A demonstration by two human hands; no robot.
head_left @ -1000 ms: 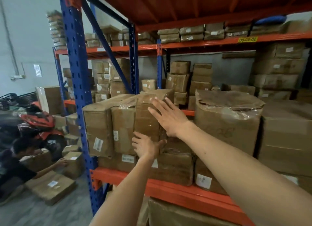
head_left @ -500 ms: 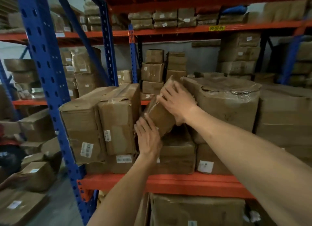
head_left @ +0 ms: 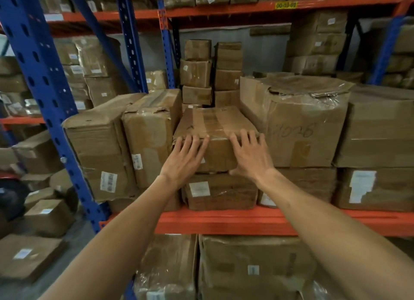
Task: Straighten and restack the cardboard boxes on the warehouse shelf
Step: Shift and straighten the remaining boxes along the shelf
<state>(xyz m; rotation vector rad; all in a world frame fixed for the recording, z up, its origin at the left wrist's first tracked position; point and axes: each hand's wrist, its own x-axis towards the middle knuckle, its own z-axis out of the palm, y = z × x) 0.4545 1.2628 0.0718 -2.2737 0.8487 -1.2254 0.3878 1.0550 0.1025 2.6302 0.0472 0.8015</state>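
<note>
The taped box (head_left: 215, 129), tilted before, now lies flat on a lower box (head_left: 220, 193), with the left hand (head_left: 187, 159) and right hand (head_left: 247, 157) pressing flat, fingers straight, above the orange shelf beam (head_left: 224, 221).

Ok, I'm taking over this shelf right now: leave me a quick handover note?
Left hand: flat, fingers straight, on the front of the taped box.
Right hand: the same, on that box's right front.
The box lies flat on the labelled box, between the upright box and the big wrapped box.
Done: box laid flat.
Left: push it flush, then straighten the neighbours.
</note>
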